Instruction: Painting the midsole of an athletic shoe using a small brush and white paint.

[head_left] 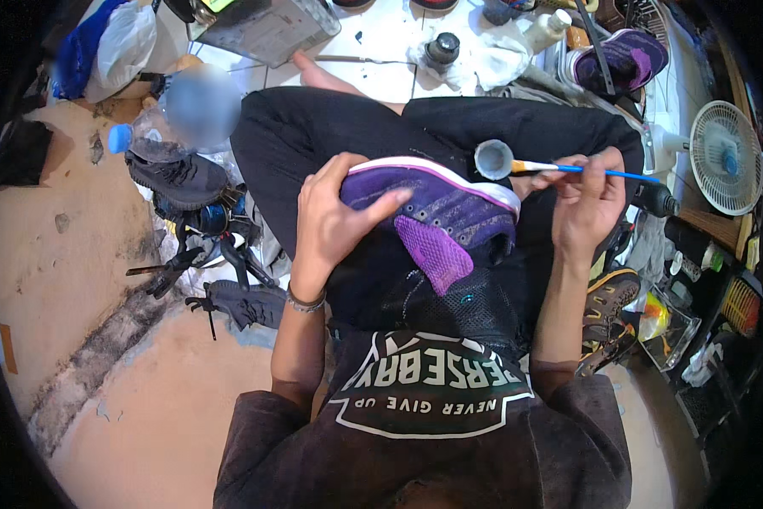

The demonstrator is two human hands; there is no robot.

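- White floor tiles look brightest; black cloth trousers lose detail.
- Round blur overlaps clear, blue-capped plastic bottle.
- Edges bend, darkening to black.

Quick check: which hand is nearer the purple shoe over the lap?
Left. The left hand grips the purple shoe, thumb across its side; the right hand is apart from it, off to its right, holding a blue-handled brush.
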